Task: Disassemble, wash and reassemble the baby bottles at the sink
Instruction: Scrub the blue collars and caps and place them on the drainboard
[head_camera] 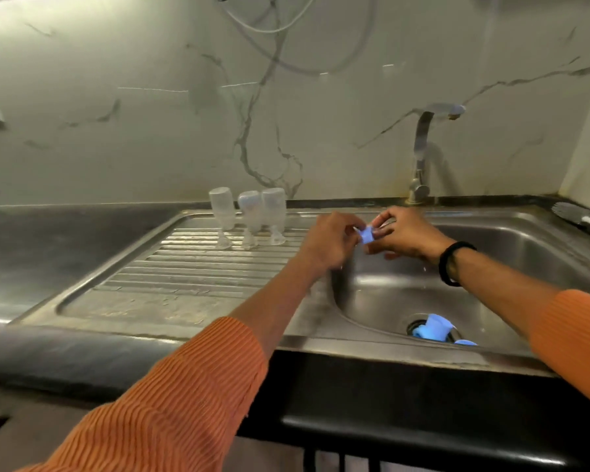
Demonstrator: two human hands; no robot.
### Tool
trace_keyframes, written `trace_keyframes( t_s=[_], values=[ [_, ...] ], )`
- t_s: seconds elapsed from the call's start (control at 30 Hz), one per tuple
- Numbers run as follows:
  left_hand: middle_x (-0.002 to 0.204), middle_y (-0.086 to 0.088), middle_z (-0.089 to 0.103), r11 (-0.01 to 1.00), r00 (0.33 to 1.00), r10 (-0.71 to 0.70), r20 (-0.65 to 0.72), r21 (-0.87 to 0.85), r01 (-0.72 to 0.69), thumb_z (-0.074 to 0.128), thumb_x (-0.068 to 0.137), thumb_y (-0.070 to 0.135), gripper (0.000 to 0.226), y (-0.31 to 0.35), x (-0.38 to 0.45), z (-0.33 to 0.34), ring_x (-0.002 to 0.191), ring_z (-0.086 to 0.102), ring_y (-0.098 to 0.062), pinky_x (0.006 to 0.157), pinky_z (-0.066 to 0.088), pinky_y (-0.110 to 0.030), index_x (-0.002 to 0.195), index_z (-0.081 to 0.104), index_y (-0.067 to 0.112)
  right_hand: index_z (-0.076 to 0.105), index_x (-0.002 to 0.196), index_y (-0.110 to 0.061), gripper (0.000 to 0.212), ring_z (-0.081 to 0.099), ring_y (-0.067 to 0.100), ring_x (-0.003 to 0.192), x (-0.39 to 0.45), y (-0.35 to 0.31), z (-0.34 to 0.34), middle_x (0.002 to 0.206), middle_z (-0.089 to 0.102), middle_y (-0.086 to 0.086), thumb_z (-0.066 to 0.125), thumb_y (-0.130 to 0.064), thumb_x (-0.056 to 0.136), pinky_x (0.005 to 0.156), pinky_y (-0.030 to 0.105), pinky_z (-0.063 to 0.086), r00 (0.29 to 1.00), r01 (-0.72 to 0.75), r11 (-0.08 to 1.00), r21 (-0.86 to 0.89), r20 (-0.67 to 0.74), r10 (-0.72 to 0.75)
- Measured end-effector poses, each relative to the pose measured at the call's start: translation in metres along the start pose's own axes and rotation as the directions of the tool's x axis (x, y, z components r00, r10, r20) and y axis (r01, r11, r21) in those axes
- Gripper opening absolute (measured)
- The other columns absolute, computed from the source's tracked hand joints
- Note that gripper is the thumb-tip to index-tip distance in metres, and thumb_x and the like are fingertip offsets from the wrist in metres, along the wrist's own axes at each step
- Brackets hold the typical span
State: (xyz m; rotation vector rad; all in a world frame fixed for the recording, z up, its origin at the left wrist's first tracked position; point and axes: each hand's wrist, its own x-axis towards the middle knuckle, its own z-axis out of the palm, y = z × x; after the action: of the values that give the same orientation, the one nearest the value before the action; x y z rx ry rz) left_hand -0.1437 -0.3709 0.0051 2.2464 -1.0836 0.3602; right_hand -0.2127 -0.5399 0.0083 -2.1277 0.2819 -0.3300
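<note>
Steel sink (491, 240) and ribbed draining board (191, 267) fill the counter, with three clear bottles (252, 212) standing upside down at the board's back edge. Above the basin's left rim, the left hand (331, 243) and right hand (406, 236) both pinch one small blue ring (367, 235) between curled fingertips, while more blue parts (433, 330) lie over the drain

Blue ring (367, 235), seemingly mid-air

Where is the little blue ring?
The little blue ring is pinched between the left hand and right hand, above the sink's left edge, right of the upturned bottles.
</note>
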Motion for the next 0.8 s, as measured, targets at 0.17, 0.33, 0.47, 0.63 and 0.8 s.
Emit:
trace_keyframes(
  t_s=[0.17, 0.33, 0.47, 0.63, 0.8],
  values=[
    [0.115, -0.006, 0.076, 0.996, 0.99, -0.057, -0.128, 0.057, 0.065, 0.063, 0.098, 0.015, 0.024, -0.041, -0.031, -0.037, 0.104, 0.07, -0.023, 0.096, 0.052, -0.033, 0.117, 0.077, 0.013, 0.068, 0.101, -0.017, 0.04, 0.072, 0.017, 0.091, 0.007, -0.036, 0.054, 0.095, 0.076, 0.004, 0.095, -0.025, 0.072, 0.072, 0.036, 0.063, 0.996, 0.082, 0.997, -0.017, 0.042, -0.081],
    [0.109, -0.003, 0.078, 0.958, 0.936, -0.285, -0.207, -0.036, 0.284, 0.066, 0.097, 0.02, 0.019, -0.086, -0.055, -0.078, 0.101, 0.071, -0.019, 0.095, 0.053, -0.031, 0.108, 0.08, 0.015, 0.072, 0.103, -0.02, 0.035, 0.074, 0.017, 0.091, 0.021, -0.078, 0.112, 0.096, 0.077, 0.001, 0.092, -0.032, 0.076, 0.077, 0.036, 0.065, 0.978, 0.177, 0.978, -0.11, 0.13, -0.162],
    [0.111, -0.006, 0.077, 0.912, 0.894, -0.409, -0.18, -0.074, 0.403, 0.069, 0.096, 0.024, 0.024, -0.11, -0.069, -0.095, 0.102, 0.071, -0.02, 0.092, 0.053, -0.03, 0.117, 0.077, 0.016, 0.075, 0.105, -0.021, 0.034, 0.074, 0.014, 0.086, 0.029, -0.096, 0.145, 0.095, 0.078, -0.001, 0.089, -0.036, 0.078, 0.083, 0.039, 0.064, 0.967, 0.232, 0.94, -0.251, 0.164, -0.195],
    [0.104, -0.007, 0.078, 0.904, 0.895, -0.428, -0.127, -0.03, 0.427, 0.068, 0.094, 0.02, 0.02, -0.118, -0.073, -0.094, 0.085, 0.064, -0.015, 0.076, 0.046, -0.028, 0.109, 0.08, 0.014, 0.077, 0.105, -0.018, 0.037, 0.07, 0.014, 0.089, 0.03, -0.098, 0.163, 0.098, 0.075, 0.002, 0.091, -0.033, 0.074, 0.084, 0.036, 0.061, 0.948, 0.317, 0.855, -0.412, 0.15, -0.279],
    [0.098, -0.009, 0.077, 0.881, 0.873, -0.471, -0.126, -0.006, 0.474, 0.068, 0.092, 0.019, 0.019, -0.111, -0.07, -0.093, 0.087, 0.069, -0.022, 0.076, 0.051, -0.03, 0.105, 0.081, 0.013, 0.074, 0.112, -0.015, 0.047, 0.071, 0.015, 0.092, 0.029, -0.093, 0.158, 0.1, 0.075, 0.001, 0.091, -0.037, 0.074, 0.083, 0.033, 0.06, 0.95, 0.312, 0.866, -0.392, 0.156, -0.272]
  ],
)
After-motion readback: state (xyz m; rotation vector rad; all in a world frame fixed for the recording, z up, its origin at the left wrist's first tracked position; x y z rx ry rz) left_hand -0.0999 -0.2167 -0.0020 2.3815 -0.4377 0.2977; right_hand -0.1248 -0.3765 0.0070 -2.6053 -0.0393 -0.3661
